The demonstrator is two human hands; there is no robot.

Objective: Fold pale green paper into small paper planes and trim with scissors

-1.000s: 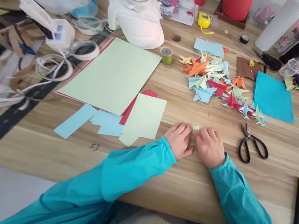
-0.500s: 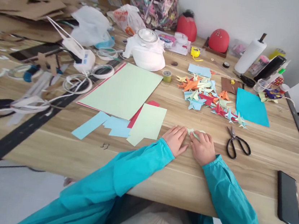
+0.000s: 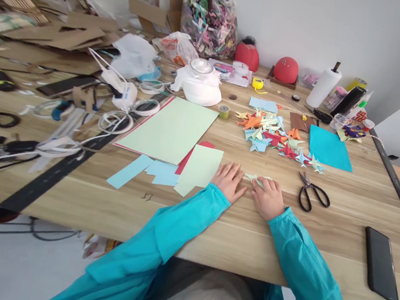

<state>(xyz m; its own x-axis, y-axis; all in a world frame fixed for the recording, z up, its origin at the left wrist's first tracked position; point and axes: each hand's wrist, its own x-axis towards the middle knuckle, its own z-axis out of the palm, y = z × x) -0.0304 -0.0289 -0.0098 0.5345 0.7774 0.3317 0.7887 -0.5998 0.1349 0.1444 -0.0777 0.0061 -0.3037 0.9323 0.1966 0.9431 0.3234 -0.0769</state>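
Note:
A small pale green folded paper [image 3: 250, 176] lies on the wooden table in front of me. My right hand [image 3: 269, 198] has its curled fingers on the right part of it and covers some of its shape. My left hand [image 3: 228, 180] rests flat with fingers spread, just left of the folded paper and holding nothing. Beside the left hand is a pale green paper sheet [image 3: 203, 165], overlapping a red piece. Farther back sits a pile of folded paper cranes [image 3: 274, 138] in orange, blue, red and green.
Black-handled scissors [image 3: 313, 193] lie right of my right hand, with a phone [image 3: 382, 265] nearer the edge. A large green paper stack [image 3: 173, 127], blue paper strips [image 3: 129, 171] and a turquoise sheet [image 3: 331, 147] lie around. Cables [image 3: 116, 122] and cardboard [image 3: 60, 38] crowd the left.
My left hand has come slightly away from the folded paper, its fingers more spread. The right hand stays on the paper. The camera view has shifted a little.

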